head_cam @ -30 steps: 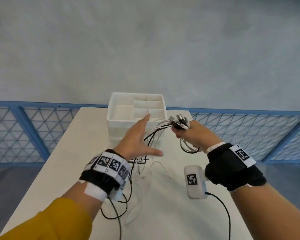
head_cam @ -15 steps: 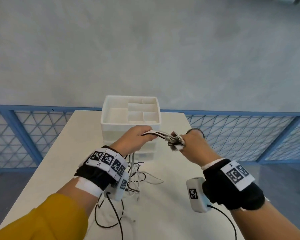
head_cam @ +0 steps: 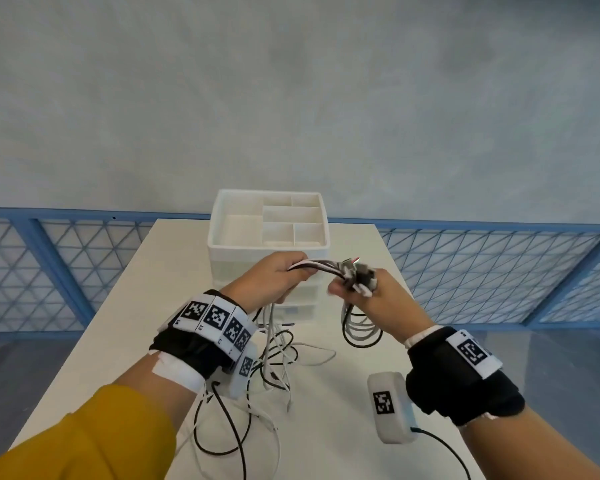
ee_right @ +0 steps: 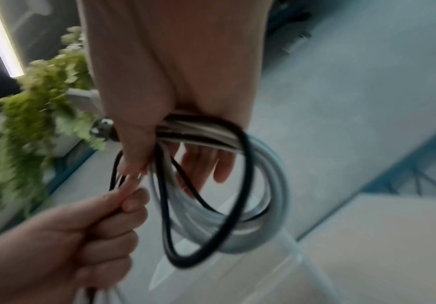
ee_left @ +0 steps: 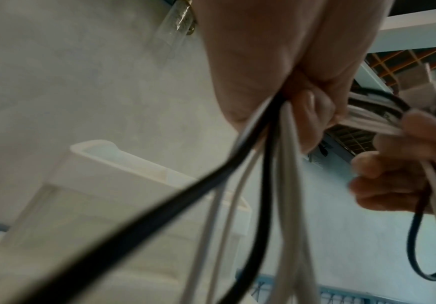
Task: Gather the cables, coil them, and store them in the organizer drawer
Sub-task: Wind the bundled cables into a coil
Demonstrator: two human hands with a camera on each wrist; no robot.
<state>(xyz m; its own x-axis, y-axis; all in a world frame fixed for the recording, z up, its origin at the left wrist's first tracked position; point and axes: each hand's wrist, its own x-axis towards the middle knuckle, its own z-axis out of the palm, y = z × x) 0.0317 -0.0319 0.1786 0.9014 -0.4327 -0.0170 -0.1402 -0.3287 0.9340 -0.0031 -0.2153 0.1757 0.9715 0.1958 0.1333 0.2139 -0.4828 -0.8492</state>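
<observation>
A bundle of white and black cables (head_cam: 321, 265) stretches between both hands above the white table (head_cam: 343, 393). My left hand (head_cam: 278, 275) grips the strands (ee_left: 276, 148), whose loose tails (head_cam: 278, 355) hang down onto the table. My right hand (head_cam: 364, 296) holds the plug ends (head_cam: 359, 277) and a small coil of loops (head_cam: 361, 329) that dangles under it; the right wrist view shows that coil (ee_right: 224, 197) around its fingers. Behind the hands stands the white organizer (head_cam: 269, 251) with drawers and an open divided top tray.
Black leads from the wrist cameras trail over the near part of the table (head_cam: 222, 431). A blue mesh railing (head_cam: 482, 271) runs behind the table's far edge, with grey floor beyond. A green plant (ee_right: 37, 107) appears in the right wrist view.
My left hand, open and reaching a second ago, has closed on the cable strands. The right hand has drawn nearer, and a coil now hangs below it.
</observation>
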